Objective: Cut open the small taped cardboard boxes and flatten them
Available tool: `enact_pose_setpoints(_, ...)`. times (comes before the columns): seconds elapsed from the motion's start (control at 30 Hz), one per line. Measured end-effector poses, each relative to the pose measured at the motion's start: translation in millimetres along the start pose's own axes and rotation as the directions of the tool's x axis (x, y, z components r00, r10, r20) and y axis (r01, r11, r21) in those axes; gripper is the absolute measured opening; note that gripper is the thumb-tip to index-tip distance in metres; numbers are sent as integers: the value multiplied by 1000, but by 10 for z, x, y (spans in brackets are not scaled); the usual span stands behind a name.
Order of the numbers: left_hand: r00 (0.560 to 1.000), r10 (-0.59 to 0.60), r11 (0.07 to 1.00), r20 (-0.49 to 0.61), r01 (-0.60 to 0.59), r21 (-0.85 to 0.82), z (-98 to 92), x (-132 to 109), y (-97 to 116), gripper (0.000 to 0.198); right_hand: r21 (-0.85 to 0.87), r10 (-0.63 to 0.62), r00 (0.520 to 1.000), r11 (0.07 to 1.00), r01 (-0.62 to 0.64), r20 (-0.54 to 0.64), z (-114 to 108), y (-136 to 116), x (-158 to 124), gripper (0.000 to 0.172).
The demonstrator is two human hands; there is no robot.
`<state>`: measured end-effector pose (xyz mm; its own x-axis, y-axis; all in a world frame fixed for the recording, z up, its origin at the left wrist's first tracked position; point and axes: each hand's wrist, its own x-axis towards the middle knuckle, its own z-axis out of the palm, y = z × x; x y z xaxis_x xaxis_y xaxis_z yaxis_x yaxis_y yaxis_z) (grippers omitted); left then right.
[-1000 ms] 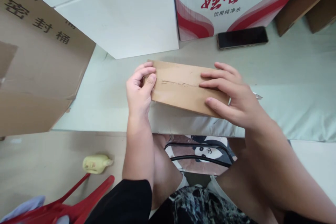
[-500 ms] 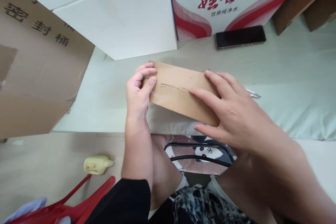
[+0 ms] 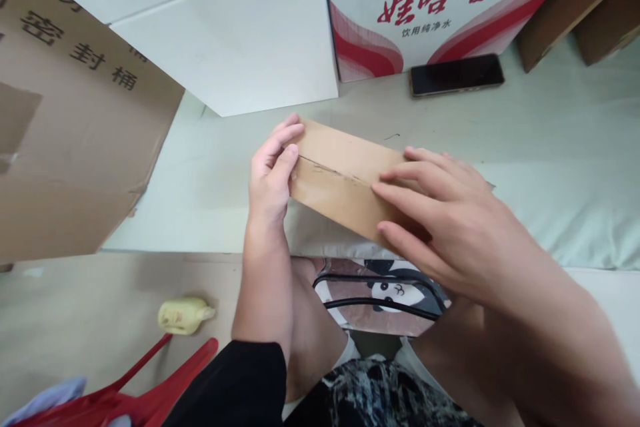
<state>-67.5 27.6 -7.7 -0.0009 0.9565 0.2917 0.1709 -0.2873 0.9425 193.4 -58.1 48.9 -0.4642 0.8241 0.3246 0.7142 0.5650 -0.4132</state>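
Observation:
A small brown cardboard box (image 3: pixel 340 203), with a ragged slit along the middle seam of its top, is tilted in front of me above the cloth-covered surface. My left hand (image 3: pixel 275 170) grips its left end, the thumb on top and the fingers at the far edge. Across the right part lies my right hand (image 3: pixel 445 213), its fingers spread and stretched out, fingertips touching the top near the slit. That hand hides the right end of the box. Just beyond it, the tip of a thin metallic thing (image 3: pixel 493 185) shows; the rest is covered.
A black phone (image 3: pixel 457 75) lies before a red-and-white carton (image 3: pixel 425 13). White boxes (image 3: pixel 230 47) stand behind, and a large cardboard carton (image 3: pixel 85 140) at left. Below are a yellow bottle (image 3: pixel 183 315) on the floor and a red chair (image 3: pixel 145 387).
The box has shifted slightly right and tilted more, its right end lower. My right hand has slid a little right and down, its fingers gathering nearer the slit.

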Motion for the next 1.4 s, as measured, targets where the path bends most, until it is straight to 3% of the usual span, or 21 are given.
enact_pose_setpoints(0.4,1000,-18,1000,-1,18,2,15,11,18,36,-117,23,993,993,-10,113,-14,-29,-95,42)
enact_pose_setpoints(0.67,999,-21,1000,26,21,3,38,13,34,35,98,11,998,995,-17,59,-112,18,9,28)
enact_pose_setpoints(0.9,998,-7,1000,-59,6,-18,58,-29,68,43,146,235,972,962,-232,-4,-243,133,-15,23)
enact_pose_setpoints(1.1,996,-56,998,-75,55,-16,69,-25,55,38,198,106,991,973,-120,79,-243,141,-30,27)
enact_pose_setpoints(1.4,987,-148,989,-63,150,19,78,-19,68,21,124,87,983,987,-107,160,-166,116,-28,28)
